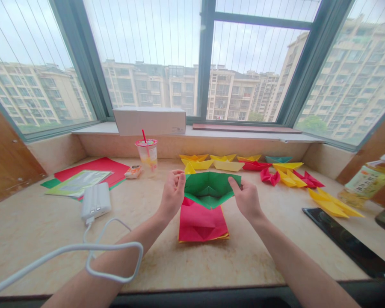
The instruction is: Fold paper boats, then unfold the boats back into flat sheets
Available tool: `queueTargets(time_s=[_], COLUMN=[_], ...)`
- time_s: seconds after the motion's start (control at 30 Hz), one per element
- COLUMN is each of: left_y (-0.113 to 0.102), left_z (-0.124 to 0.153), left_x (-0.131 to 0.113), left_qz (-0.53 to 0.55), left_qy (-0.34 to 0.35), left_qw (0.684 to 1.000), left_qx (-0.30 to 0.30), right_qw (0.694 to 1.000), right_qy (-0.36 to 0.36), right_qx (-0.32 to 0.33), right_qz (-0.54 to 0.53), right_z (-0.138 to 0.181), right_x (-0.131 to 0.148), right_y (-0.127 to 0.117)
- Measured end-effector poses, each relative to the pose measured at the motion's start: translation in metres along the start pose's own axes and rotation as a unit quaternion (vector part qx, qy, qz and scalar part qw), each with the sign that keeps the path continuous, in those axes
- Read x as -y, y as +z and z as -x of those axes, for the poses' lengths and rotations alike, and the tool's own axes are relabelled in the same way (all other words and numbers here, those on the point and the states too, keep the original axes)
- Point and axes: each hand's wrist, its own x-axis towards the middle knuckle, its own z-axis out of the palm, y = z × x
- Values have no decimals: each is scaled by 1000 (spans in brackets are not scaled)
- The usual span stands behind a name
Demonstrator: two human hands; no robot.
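Between my two hands I hold up a sheet of green folded paper [208,188], its middle creased and opened into a hollow. My left hand [173,192] pinches its left end between thumb and fingers. At the right end my right hand [245,196] grips it, thumb on the near side. Just below the green paper lies a stack of creased paper, with a red sheet [202,222] on top and yellow edges showing under it. Behind the hands stand several folded paper boats, among them a pale yellow boat [229,166] and a red boat [256,165].
At left, a power bank [96,201] trails a white cable [115,246] across my left forearm. Beyond it are red paper sheets [117,169] and a drink cup [146,154]. On the right are a dark phone [336,237], yellow folded paper [332,203] and an oil bottle [368,182].
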Motion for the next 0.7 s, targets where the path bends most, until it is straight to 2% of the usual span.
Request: queueTargets(time_s=[0.1, 0.17, 0.23, 0.3, 0.5, 0.6, 0.7], left_y=[3, 5, 7, 9, 13, 12, 12], left_z=[3, 5, 7, 9, 8, 7, 7], left_x=[0, 1, 2, 3, -2, -4, -5], left_qz=[35, 60, 84, 113, 196, 196, 198], left_qy=[-34, -88, -152, -193, -173, -167, -160], left_qw=[997, 988, 973, 959, 957, 961, 964], left_qx=[60, 112, 155, 173, 127, 101, 81], right_qw=[999, 998, 998, 999, 992, 989, 989], right_qy=[2, 5, 5, -3, -75, -123, -127], right_qx=[-42, -62, -58, -47, -97, -73, -37], right_qz=[19, 24, 17, 4, -7, 37, 72], right_z=[-3, -4, -6, -6, -3, -2, -1], right_x=[-2, -3, -4, -4, 1, 2, 2], right_y=[-3, -4, -5, -5, -1, -3, -4])
